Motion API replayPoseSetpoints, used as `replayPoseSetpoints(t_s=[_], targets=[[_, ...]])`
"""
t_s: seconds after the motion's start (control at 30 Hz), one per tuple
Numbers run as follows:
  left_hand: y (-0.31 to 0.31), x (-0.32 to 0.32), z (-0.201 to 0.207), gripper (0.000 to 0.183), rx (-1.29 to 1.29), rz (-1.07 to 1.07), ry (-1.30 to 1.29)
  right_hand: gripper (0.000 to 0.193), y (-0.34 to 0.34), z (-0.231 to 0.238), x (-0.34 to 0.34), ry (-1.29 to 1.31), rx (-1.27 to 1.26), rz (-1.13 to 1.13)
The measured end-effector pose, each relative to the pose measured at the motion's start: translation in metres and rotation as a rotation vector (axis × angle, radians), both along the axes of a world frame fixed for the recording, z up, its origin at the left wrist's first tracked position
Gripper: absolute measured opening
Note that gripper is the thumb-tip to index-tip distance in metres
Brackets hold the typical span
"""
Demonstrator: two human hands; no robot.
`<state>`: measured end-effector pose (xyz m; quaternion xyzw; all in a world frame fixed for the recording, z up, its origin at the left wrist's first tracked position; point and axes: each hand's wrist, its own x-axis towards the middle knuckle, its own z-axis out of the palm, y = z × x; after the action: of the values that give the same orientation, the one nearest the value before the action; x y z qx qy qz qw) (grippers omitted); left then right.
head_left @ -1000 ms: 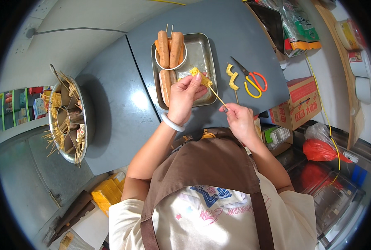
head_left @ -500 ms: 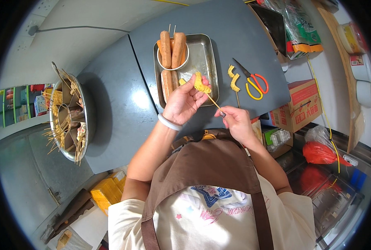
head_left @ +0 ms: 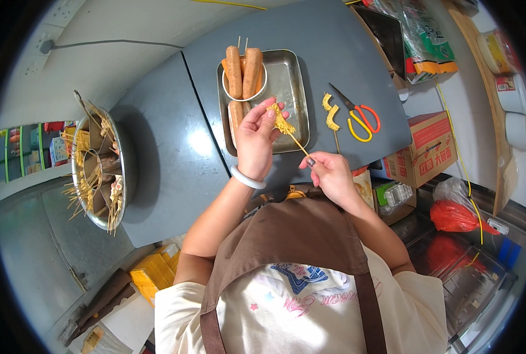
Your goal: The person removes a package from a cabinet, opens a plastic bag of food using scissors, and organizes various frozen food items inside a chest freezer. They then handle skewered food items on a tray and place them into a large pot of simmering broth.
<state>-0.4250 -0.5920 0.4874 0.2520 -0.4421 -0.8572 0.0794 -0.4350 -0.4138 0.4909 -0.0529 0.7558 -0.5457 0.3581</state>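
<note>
Nearest to us we see the brown apron (head_left: pixel 298 236) over a pale printed shirt, and both bare forearms rising from it toward the grey table (head_left: pixel 174 153). Our right hand (head_left: pixel 332 176) has its grip closed on the lower end of a thin wooden skewer (head_left: pixel 299 144), pinched between thumb and fingertips just above the table's near edge. The skewer slants up and to the left to our left hand (head_left: pixel 256 141), which wears a pale bangle (head_left: pixel 246 177) at the wrist and whose grip is closed with thumb and fingers about a yellow, crinkled food piece (head_left: pixel 282 122) threaded on the skewer's upper end. That piece sits over the near part of the metal tray (head_left: pixel 289 88), which lies on the table. Just to the right of the tray, on the bare table, lies a second skewer with yellow pieces (head_left: pixel 331 115), and beside it a pair of red-and-yellow scissors (head_left: pixel 359 115). Farther along, in the tray, a round bowl (head_left: pixel 245 91) carries skewered sausages (head_left: pixel 243 71), with more sausages lying beside it. Well off to our left stands a round divided metal pot (head_left: pixel 100 171) bristling with skewer sticks, and to the right, below the table's edge, a cardboard box (head_left: pixel 431 147).
</note>
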Motion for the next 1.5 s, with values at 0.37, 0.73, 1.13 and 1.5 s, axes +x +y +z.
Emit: replayPoseSetpoints(t_s=[0.37, 0.73, 1.13, 1.5], targets=[[0.021, 0.005, -0.013, 0.023, -0.06, -0.018, 0.073, 0.024, -0.01, 0.0, 0.005, -0.087, -0.074, -0.104], [-0.025, -0.01, -0.035, 0.018, -1.989, -0.455, -0.153, 0.023, 0.014, -0.019, -0.012, -0.036, 0.019, -0.211], [-0.029, -0.026, -0.019, 0.022, -0.916, -0.435, -0.201, 0.02, 0.015, -0.002, -0.007, -0.07, 0.04, -0.087], [-0.021, -0.016, -0.011, 0.024, -0.063, -0.211, -0.087, 0.018, 0.01, 0.0, -0.007, 0.113, 0.116, -0.066]])
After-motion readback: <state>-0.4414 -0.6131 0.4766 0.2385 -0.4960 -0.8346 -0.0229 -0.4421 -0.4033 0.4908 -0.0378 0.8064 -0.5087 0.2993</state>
